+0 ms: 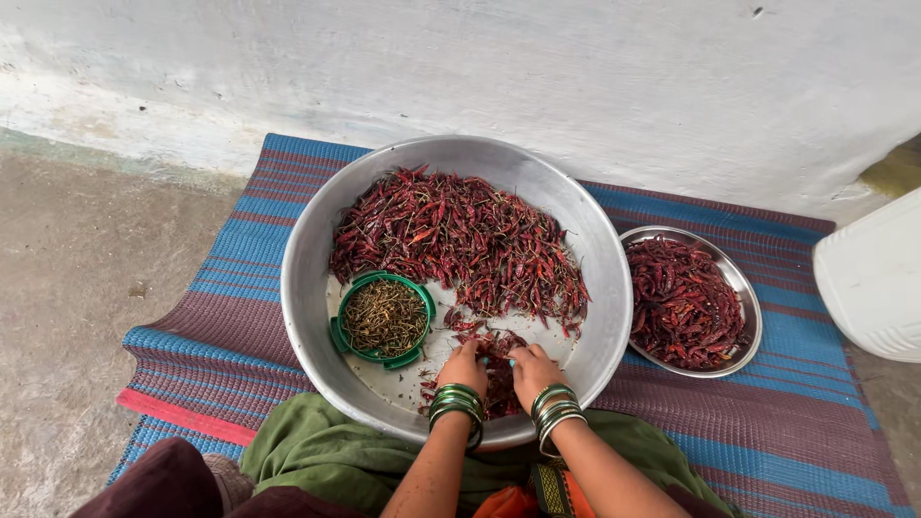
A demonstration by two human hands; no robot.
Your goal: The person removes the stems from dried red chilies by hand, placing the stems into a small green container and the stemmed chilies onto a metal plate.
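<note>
Both hands, left hand (464,366) and right hand (533,369), pinch dried red chillies (459,240) in a steel basin (312,259), destemming; plucked stems (385,317) fill a green bowl (338,335) close by.

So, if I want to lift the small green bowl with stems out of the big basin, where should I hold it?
Probably by the rim of the green bowl, gripped from above on its near, bare-metal side. It sits upright and full of stems, and the chilli pile crowds its far edge. Small tabs on the rim may help.

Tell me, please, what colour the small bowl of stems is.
Green, clearest in the head view.
</note>
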